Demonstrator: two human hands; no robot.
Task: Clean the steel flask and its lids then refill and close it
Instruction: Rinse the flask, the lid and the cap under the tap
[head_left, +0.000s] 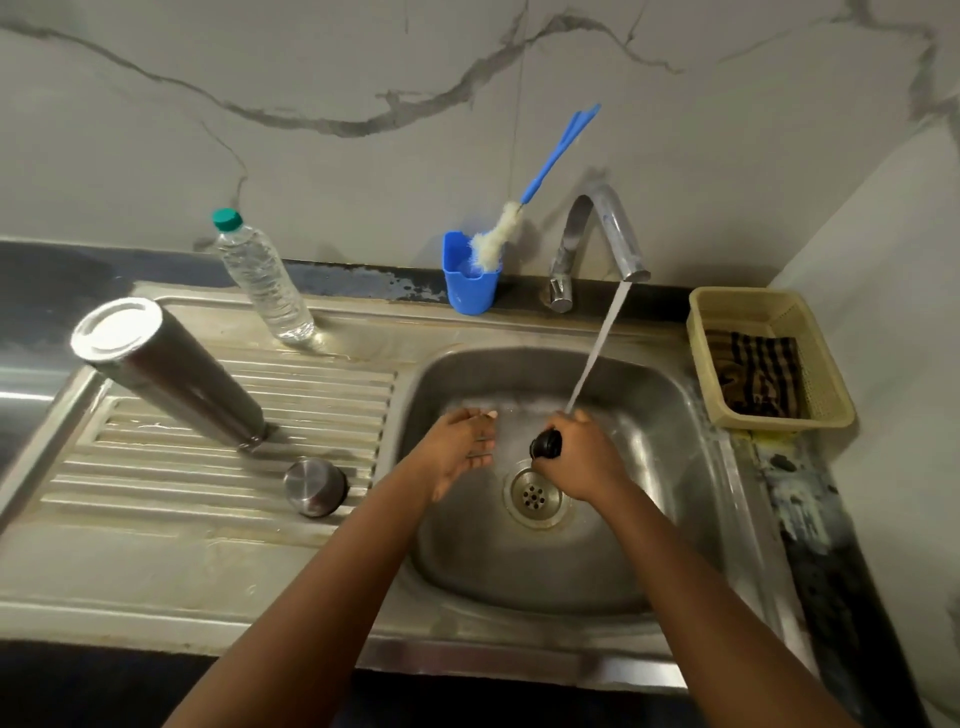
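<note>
The steel flask (171, 371) stands upside down on the ribbed drainboard at the left. Its steel cup lid (315, 487) sits mouth down just in front of it. Over the sink basin (670, 499) my right hand (584, 457) grips a small black inner lid (546, 445) under the running stream of water (597, 348). My left hand (460, 449) hovers beside it with straight fingers, palm turned toward the lid, holding nothing.
The tap (602, 239) runs at the back of the sink. A blue cup (470, 273) holds a blue-handled bottle brush (524, 208). A clear water bottle with a green cap (260, 278) stands behind the drainboard. At the right, a beige basket (831, 384) holds a striped cloth.
</note>
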